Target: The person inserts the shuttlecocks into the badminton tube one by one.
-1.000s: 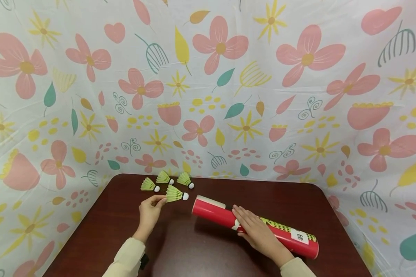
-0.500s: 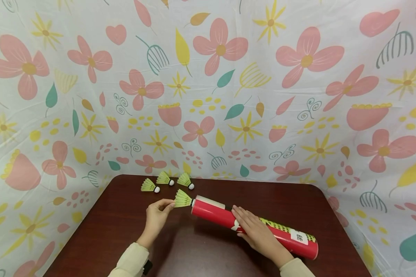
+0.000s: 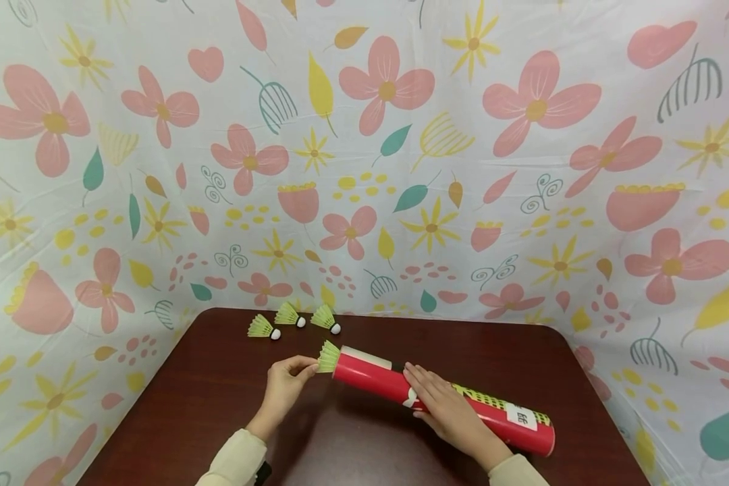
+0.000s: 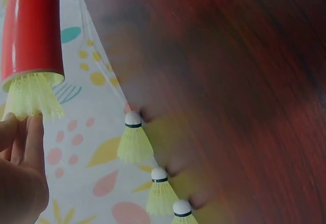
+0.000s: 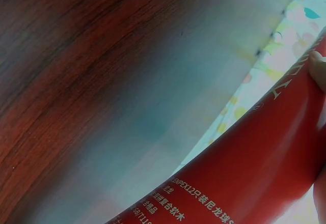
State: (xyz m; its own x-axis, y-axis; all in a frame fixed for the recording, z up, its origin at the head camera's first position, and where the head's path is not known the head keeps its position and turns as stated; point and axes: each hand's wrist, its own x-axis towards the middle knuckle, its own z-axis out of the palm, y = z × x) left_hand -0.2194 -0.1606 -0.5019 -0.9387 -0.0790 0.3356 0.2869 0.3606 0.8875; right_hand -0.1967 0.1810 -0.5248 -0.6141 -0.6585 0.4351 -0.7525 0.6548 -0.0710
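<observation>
My left hand (image 3: 284, 391) pinches the skirt edge of a yellow shuttlecock (image 3: 327, 358) between thumb and fingertips. The head end of that shuttlecock is inside the left mouth of a red shuttlecock tube (image 3: 370, 379) and hidden; in the left wrist view part of its skirt (image 4: 34, 94) sticks out of the rim. Around the tube's middle, my right hand (image 3: 452, 415) grips with fingers over the top and thumb on the near side. The tube slants down to the right. Printed lettering shows on its red wall (image 5: 244, 152) in the right wrist view.
Three more yellow shuttlecocks with white heads, a left one (image 3: 262, 327), a middle one (image 3: 288, 314) and a right one (image 3: 325, 318), lie at the back left of the dark wooden table (image 3: 219, 385). A flowered cloth (image 3: 425, 169) hangs behind the table.
My left hand has moved right with the shuttlecock, from beside the others to the tube's mouth, and its head has gone inside. The right hand and tube have barely moved.
</observation>
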